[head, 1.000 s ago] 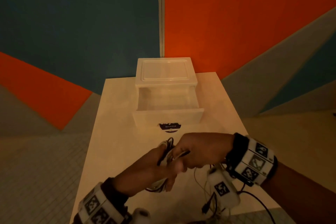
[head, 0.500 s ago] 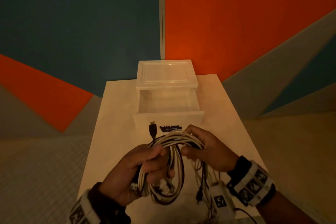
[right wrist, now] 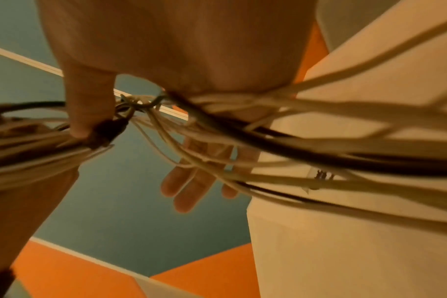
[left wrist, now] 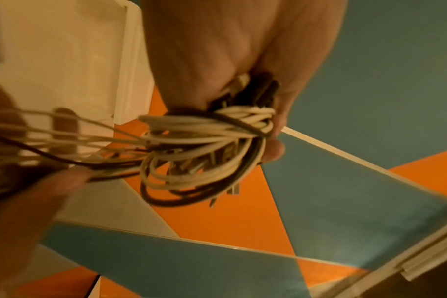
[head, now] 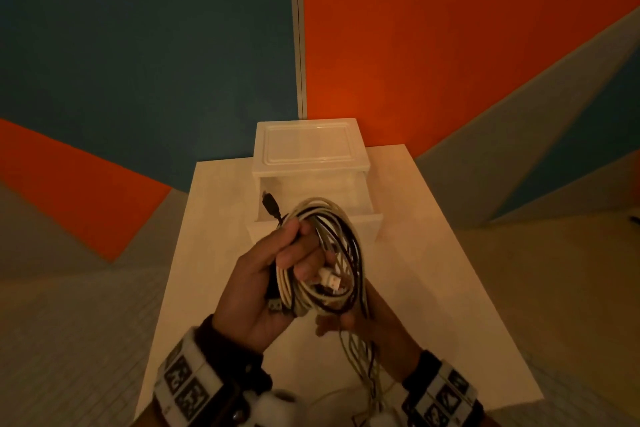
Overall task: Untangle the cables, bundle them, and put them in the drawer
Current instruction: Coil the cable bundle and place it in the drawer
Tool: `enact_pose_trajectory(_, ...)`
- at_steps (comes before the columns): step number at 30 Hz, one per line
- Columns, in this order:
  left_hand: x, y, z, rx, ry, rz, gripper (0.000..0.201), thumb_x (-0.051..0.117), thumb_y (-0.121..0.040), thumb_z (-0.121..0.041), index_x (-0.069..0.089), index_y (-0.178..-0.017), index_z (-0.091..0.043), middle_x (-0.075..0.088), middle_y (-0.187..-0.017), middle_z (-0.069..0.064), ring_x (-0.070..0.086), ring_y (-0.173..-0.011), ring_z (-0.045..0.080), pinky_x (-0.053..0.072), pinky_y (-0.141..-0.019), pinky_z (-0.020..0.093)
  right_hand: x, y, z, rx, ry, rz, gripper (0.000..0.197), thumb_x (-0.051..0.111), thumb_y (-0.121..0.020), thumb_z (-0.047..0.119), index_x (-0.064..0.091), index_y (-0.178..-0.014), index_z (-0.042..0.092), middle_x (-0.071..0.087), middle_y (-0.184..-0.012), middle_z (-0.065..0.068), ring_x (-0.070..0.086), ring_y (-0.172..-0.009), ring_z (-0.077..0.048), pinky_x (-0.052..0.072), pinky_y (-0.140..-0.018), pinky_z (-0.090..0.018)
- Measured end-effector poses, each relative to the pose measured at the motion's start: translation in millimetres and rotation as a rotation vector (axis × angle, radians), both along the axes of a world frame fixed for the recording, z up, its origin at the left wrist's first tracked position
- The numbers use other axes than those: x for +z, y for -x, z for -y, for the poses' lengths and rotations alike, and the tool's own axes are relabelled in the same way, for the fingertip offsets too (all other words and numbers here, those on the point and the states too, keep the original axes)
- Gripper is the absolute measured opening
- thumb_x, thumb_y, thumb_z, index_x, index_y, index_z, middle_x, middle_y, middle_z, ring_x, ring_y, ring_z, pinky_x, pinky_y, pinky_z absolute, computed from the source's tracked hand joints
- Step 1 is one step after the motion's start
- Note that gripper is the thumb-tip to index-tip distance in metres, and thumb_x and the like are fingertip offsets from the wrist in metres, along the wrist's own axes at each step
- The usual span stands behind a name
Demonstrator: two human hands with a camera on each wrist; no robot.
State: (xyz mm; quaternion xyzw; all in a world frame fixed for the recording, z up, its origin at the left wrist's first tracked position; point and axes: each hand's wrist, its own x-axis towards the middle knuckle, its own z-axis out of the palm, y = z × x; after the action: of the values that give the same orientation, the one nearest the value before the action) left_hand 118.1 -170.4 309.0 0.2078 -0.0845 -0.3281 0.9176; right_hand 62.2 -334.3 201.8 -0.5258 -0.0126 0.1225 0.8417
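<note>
A coil of white and black cables hangs above the table in front of the open white drawer. My left hand grips the coil's left side with curled fingers, also seen in the left wrist view around the cables. A black plug sticks up from that fist. My right hand sits under the coil, mostly hidden by it. In the right wrist view its fingers are straight and its thumb lies against the strands. Loose cable tails trail down past the right wrist.
The drawer unit stands at the far end of a narrow white table, against a blue and orange wall. The drawer's inside looks bare. Table edges drop off close on the left and right.
The coil rose and moved toward the drawer. My right hand left the coil's top right and dropped beneath it; the left hand keeps its grip.
</note>
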Motion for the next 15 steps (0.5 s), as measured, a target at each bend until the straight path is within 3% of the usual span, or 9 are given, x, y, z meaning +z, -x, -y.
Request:
enact_pose_trajectory(2, 3.3, -4.8, 6.1, 0.065, -0.038, 0.055, 0.012, 0.042, -0.099, -0.019, 0.041, -0.087, -0.015, 0.044, -0.056, -0.004, 0.046, -0.055, 0.013, 0.039, -0.093, 0.033, -3.6, 2.1, -6.1, 0.049, 0.031, -0.073, 0.078, 0.081, -0.074, 0.024, 0.038, -0.140, 0.019, 0.062, -0.103, -0.031, 0.063, -0.090, -0.042, 0.053, -0.080, -0.054)
enact_pose_trajectory(5, 9.2, -12.1, 14.9, 0.162, -0.135, 0.161, 0.022, 0.037, -0.100, -0.022, 0.039, -0.078, -0.017, 0.046, -0.056, -0.003, 0.047, -0.057, 0.013, 0.040, -0.094, 0.035, -6.8, 5.1, -8.0, 0.172, 0.090, -0.191, 0.080, 0.081, -0.073, 0.024, 0.033, -0.137, 0.023, 0.069, -0.086, -0.015, 0.066, -0.075, -0.030, 0.056, -0.069, -0.042)
enact_pose_trajectory(8, 9.3, -22.1, 23.6, 0.325, -0.290, 0.272, 0.024, 0.041, -0.100, -0.022, 0.043, -0.078, -0.014, 0.039, -0.060, 0.001, 0.047, -0.061, 0.017, 0.044, -0.093, 0.040, 1.0, 6.2, -7.3, 0.266, 0.322, -0.192, 0.051, 0.070, -0.086, 0.020, 0.041, -0.127, 0.012, 0.061, -0.064, 0.000, 0.057, -0.054, -0.014, 0.050, -0.058, -0.033)
enact_pose_trajectory(11, -1.3, -29.0, 30.3, 0.472, -0.514, 0.385, 0.017, 0.049, -0.098, -0.023, 0.044, -0.087, -0.011, 0.039, -0.063, 0.004, 0.050, -0.065, 0.023, 0.047, -0.089, 0.042, 12.2, 4.1, -7.2, 0.404, 0.715, -0.064, 0.017, 0.053, -0.097, 0.029, 0.046, -0.105, 0.016, 0.049, -0.069, 0.006, 0.045, -0.054, -0.006, 0.041, -0.060, -0.025)
enact_pose_trajectory(13, -12.6, -27.2, 32.7, 0.538, -0.762, 0.550, 0.019, 0.049, -0.098, -0.026, 0.048, -0.091, -0.009, 0.050, -0.063, 0.001, 0.056, -0.067, 0.028, 0.052, -0.081, 0.042, 24.7, -0.4, -7.7, 0.499, 0.917, 0.061, 0.014, 0.048, -0.098, 0.031, 0.047, -0.097, 0.017, 0.051, -0.076, 0.004, 0.045, -0.061, -0.011, 0.041, -0.065, -0.031)
enact_pose_trajectory(15, -28.2, -21.9, 32.2, 0.518, -0.971, 0.764, 0.018, 0.049, -0.098, -0.030, 0.049, -0.105, -0.014, 0.059, -0.070, 0.001, 0.062, -0.071, 0.022, 0.052, -0.073, 0.036, 42.0, -6.3, -4.7, 0.565, 1.042, 0.172, 0.015, 0.046, -0.097, 0.029, 0.048, -0.092, 0.015, 0.054, -0.081, -0.003, 0.050, -0.068, -0.022, 0.044, -0.069, -0.042)
